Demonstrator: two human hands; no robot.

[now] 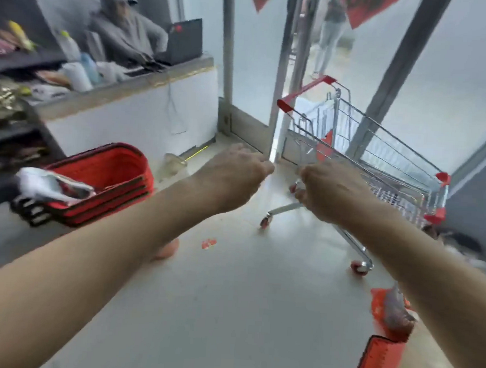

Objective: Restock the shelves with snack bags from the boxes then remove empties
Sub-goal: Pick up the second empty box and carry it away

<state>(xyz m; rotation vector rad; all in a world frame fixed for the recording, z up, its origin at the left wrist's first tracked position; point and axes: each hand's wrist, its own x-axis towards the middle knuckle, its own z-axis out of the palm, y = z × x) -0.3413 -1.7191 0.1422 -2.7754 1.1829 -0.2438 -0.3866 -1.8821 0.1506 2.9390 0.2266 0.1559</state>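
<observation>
Ahead of both curled, empty hands [236,175] [329,188], shopping cart [378,151]; stacked baskets [104,182] left.

a stack of baskets [107,176] lies on the floor left of the shopping cart [378,162], below the counter [134,88].

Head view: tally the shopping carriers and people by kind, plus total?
Shopping cart: 1
Red basket stack: 1 stack, individual baskets too blurred to count
Person seated behind the counter: 1
Person standing beyond the door: 1
Camera wearer's hands: 2, left hand and right hand
Total: 6
</observation>
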